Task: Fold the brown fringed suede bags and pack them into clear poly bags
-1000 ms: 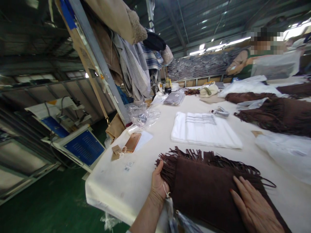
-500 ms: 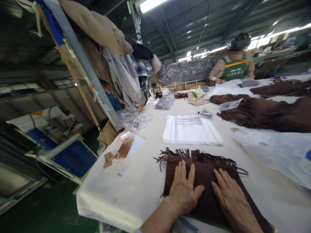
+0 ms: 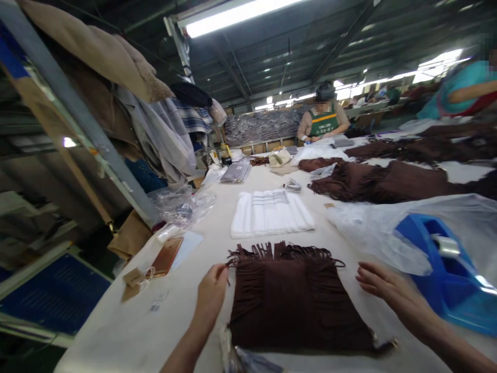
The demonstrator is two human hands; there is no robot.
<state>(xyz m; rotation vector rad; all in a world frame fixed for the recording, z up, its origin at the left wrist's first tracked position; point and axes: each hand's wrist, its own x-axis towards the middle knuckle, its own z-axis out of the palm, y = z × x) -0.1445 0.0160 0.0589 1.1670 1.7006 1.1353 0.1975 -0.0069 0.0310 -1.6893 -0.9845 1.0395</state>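
Note:
A dark brown fringed scarf point(image 3: 287, 305) lies folded flat on the white table before me, its tassels spread along the far edge. My left hand point(image 3: 212, 292) is at the scarf's far left corner, its fingers closed in a pinch on the fringe strands there. To the right of the scarf, my right hand point(image 3: 388, 285) hovers open with fingers stretched out, holding nothing and apart from the cloth. Just beyond the scarf rests a folded white cloth point(image 3: 272, 215) with grey stripes.
A blue tape dispenser point(image 3: 435, 274) and clear plastic bags point(image 3: 373, 228) are at the right. More brown scarves point(image 3: 396, 181) lie behind them. Left are a brown phone-like object point(image 3: 167, 256), a tag point(image 3: 132, 278) and a metal post point(image 3: 112, 150). A co-worker point(image 3: 324, 122) is across the table.
Both hands have come off the scarf's top: the left to its far left corner, the right out to the right side. The view has turned right, bringing the tape dispenser into sight.

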